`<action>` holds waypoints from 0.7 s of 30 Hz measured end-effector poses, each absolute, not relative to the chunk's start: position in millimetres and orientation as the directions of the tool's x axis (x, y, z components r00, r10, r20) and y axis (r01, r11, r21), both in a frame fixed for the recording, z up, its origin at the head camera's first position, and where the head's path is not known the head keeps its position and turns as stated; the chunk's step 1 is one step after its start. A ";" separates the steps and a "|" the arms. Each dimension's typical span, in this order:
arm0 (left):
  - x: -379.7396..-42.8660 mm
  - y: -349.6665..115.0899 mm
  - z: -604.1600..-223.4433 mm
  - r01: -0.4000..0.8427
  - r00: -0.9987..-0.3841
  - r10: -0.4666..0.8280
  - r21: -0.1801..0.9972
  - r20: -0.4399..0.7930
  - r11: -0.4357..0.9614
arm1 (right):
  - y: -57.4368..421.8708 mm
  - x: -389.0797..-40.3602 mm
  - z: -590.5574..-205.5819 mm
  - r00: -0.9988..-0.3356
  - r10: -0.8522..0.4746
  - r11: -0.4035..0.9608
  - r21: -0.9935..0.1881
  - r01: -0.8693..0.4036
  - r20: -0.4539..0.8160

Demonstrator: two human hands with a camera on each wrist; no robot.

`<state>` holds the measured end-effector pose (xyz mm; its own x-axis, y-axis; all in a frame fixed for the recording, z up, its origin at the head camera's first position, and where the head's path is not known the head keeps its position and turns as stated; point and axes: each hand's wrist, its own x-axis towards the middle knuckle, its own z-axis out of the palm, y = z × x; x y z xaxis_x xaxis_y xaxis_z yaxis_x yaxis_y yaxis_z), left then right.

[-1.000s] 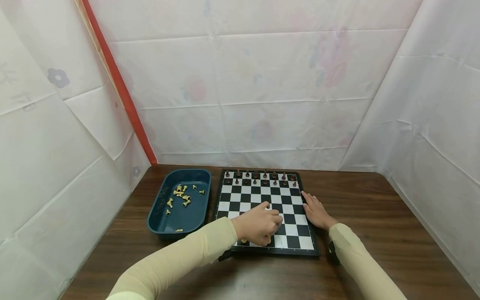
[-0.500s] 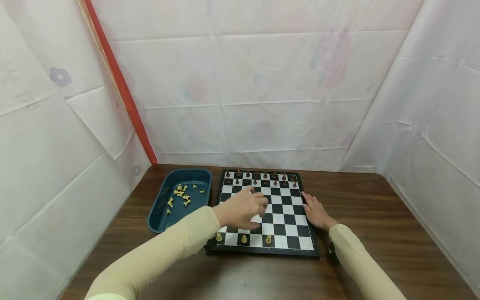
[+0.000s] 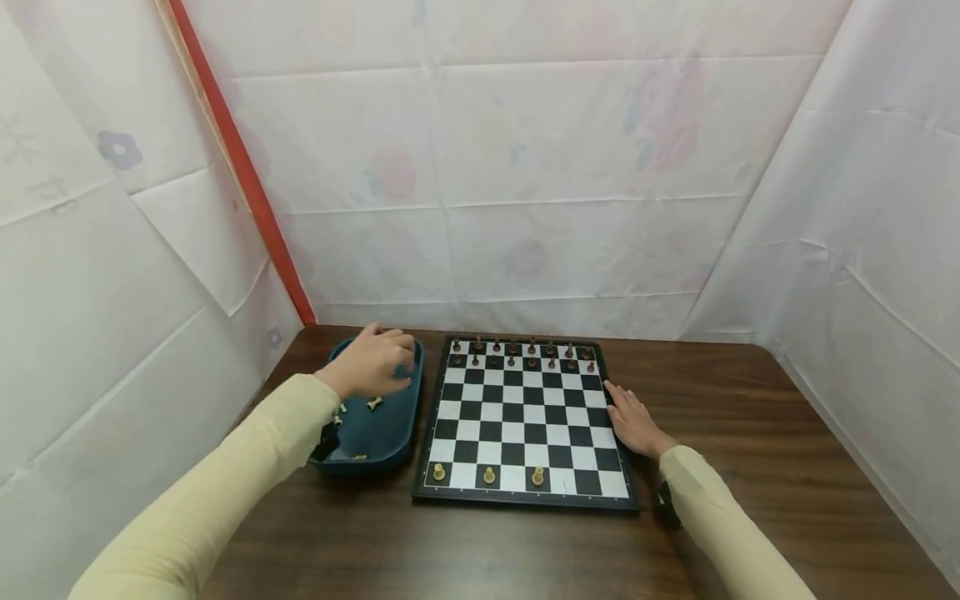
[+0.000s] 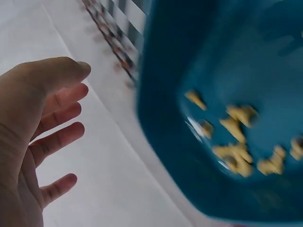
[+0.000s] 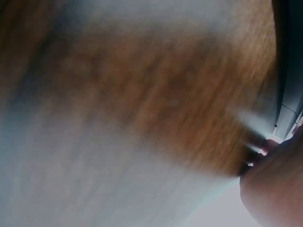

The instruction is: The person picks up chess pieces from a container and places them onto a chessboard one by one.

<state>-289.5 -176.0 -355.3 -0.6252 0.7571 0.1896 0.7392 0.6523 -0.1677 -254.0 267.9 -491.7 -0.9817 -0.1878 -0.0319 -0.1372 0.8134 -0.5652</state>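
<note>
In the head view, the left hand hangs over the far part of a blue tray, fingers loosely bent and nothing seen in its grasp; the tray stands just left of the chessboard, probably so that this hand can get at both with little travel. Cream chess pieces lie loose in the tray, partly hidden by the hand and wrist. On the board's nearest row, a cream piece stands on the first, third and fifth squares from the left, all dark. Brown chess pieces fill the two farthest rows, so the colours face each other across bare squares, as a chess layout would have it. The right hand rests with its fingers stretched out along the board's right edge, which would suit keeping the board from sliding on the wooden surface. The left wrist view shows the thumb and fingers well apart with nothing between them, and several cream pieces toppled on the tray floor, apparently in no set order. The right wrist view is mostly blurred wood; part of the hand shows at the right, near a dark edge, and how firmly it presses I cannot tell.
</note>
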 end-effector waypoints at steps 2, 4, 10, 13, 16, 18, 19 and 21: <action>-295.4 -189.4 -360.3 0.718 -0.657 0.734 -0.154 0.171 0.679 | 268.6 -254.7 -491.6 -0.982 -0.186 0.816 -0.562 -0.136 -0.033; -299.8 -199.7 -366.4 0.699 -0.685 0.715 -0.150 0.140 0.699 | 268.3 -255.0 -491.4 -0.983 -0.179 0.821 -0.557 -0.127 -0.038; -307.9 -216.8 -385.1 0.635 -0.765 0.643 -0.129 0.028 0.761 | 262.1 -252.1 -490.5 -0.984 -0.176 0.825 -0.551 -0.125 -0.041; -311.3 -219.4 -393.8 0.604 -0.794 0.607 -0.131 -0.014 0.786 | 261.0 -251.1 -491.4 -0.984 -0.174 0.829 -0.545 -0.123 -0.043; -315.3 -218.3 -401.1 0.587 -0.809 0.586 -0.153 -0.057 0.795 | 261.8 -251.2 -492.6 -0.985 -0.167 0.834 -0.539 -0.117 -0.044; -318.1 -215.9 -404.3 0.577 -0.816 0.572 -0.165 -0.082 0.800 | 262.8 -251.6 -493.1 -0.985 -0.164 0.834 -0.540 -0.116 -0.042; -319.6 -214.6 -405.6 0.574 -0.819 0.567 -0.172 -0.091 0.801 | 263.3 -251.8 -493.1 -0.985 -0.165 0.833 -0.542 -0.116 -0.041; -322.5 -211.3 -406.7 0.565 -0.825 0.555 -0.185 -0.108 0.804 | 264.0 -252.2 -493.0 -0.986 -0.165 0.830 -0.544 -0.119 -0.037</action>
<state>-322.5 -211.3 -406.7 -0.8252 0.5545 -0.1075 0.5646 0.8043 -0.1854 -252.2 264.0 -493.0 -0.9855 -0.1654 -0.0372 -0.1188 0.8303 -0.5444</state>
